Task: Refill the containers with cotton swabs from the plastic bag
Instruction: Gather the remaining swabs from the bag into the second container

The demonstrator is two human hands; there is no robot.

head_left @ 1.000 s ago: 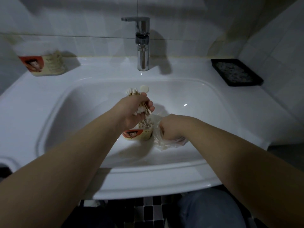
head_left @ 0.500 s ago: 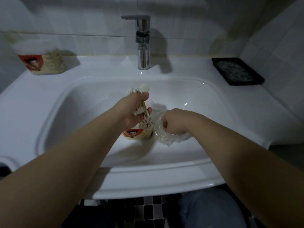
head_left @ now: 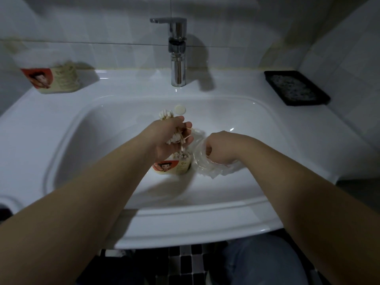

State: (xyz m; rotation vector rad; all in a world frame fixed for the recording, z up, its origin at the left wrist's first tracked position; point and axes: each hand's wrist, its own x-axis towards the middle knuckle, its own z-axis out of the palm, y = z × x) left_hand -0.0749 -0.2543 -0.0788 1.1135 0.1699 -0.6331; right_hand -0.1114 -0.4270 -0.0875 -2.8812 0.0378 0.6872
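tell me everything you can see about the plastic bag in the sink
The plastic bag is thin, clear and crinkled, catching pale highlights. It lies inside the sink basin, slumped on the white floor just right of the swab container and close against it. The right hand has a grip on its bunched upper part, fingers curled into the film. Its mouth faces the left hand. Whether swabs remain inside cannot be told.

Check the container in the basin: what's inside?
The container in the sink holds upright cotton swabs, tips showing at its mouth. The left hand, gripping another bundle of swabs, covers part of the opening; fill depth cannot be seen.
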